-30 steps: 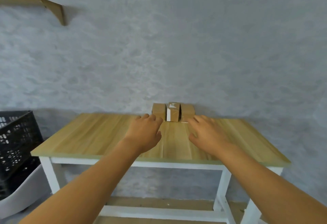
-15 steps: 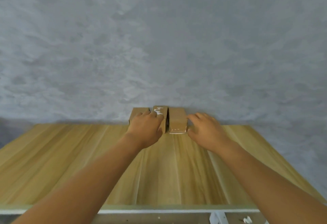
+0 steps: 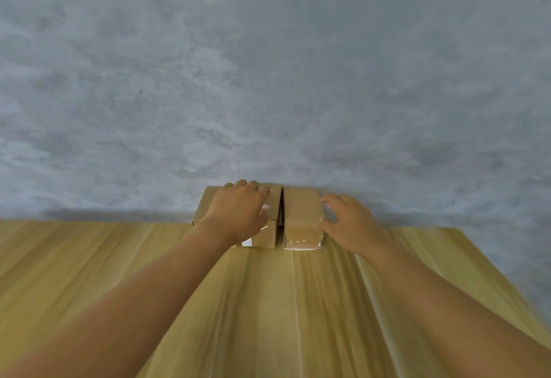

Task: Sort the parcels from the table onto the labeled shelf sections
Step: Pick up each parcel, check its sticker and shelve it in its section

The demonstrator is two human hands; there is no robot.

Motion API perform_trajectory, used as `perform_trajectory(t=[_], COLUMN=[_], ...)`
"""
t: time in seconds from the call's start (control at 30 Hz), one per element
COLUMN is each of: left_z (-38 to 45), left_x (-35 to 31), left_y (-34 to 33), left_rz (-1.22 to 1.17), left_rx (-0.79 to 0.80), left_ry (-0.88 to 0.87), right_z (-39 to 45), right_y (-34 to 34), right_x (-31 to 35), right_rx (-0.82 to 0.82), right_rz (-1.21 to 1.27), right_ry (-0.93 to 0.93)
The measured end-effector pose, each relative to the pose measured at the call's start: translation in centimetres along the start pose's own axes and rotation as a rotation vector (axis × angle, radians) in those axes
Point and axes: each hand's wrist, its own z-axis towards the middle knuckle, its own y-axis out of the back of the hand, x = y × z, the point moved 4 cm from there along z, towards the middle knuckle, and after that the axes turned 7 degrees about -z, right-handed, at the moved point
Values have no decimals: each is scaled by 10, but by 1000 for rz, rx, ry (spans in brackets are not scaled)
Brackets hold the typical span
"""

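A grey mottled wall (image 3: 268,79) stands directly behind three cardboard parcels at the worktop's (image 3: 268,303) far edge. Both hands have reached further in than a second ago. The left hand (image 3: 238,213) lies over the middle parcel (image 3: 267,236), fingers curled down its far side. The right hand (image 3: 348,222) touches the right parcel's (image 3: 301,216) outer side, fingers loosely spread. The left parcel (image 3: 204,206) shows beside the left wrist.

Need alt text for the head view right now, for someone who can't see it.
Both hands reach three cardboard parcels lined up against a grey wall at the far edge of a wooden table. The left hand lies over the middle parcel; the right hand touches the right parcel.
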Motion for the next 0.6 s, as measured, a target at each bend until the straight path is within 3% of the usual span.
perform_trajectory(t=[0.27,0.6], left_z=[45,85], left_x=[21,22], left_y=[-26,-46], left_rz=[-35,-35], left_rx=[15,-5], left_ry=[-22,-55], right_z=[46,81], right_y=[-47,-88], right_x=[-13,-36], right_rx=[191,439], right_rz=[163,549], right_ry=[-201,-396])
